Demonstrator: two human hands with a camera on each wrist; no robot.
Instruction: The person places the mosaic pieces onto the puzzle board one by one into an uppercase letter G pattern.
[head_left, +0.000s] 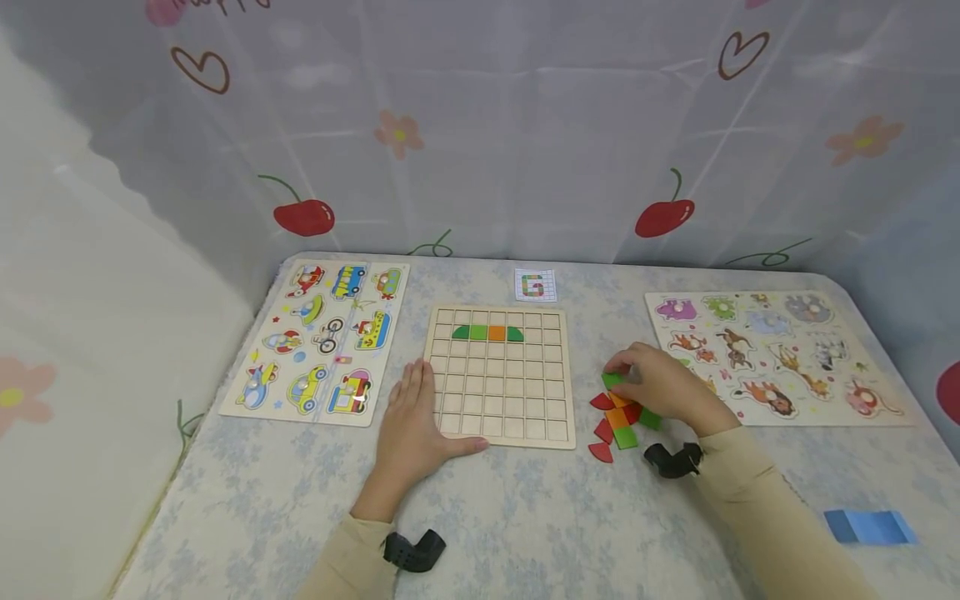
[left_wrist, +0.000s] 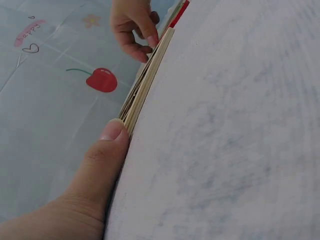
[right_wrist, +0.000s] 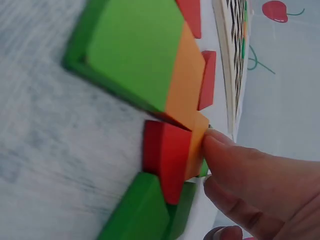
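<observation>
My left hand lies at the wooden grid board, its fingers straight along the left edge and the thumb against the near edge. A light green square and an orange square sit in the board's upper rows, with a dark green quarter-round piece at one end and another at the other. Right of the board, my right hand bends over a pile of blocks. Its thumb and forefinger are around a green block, the thumb beside an orange block.
Red quarter-round pieces and green and orange squares lie loosely together. A pattern card lies behind the board. A vehicle puzzle stands left, an animal puzzle right. A folded blue strip lies front right.
</observation>
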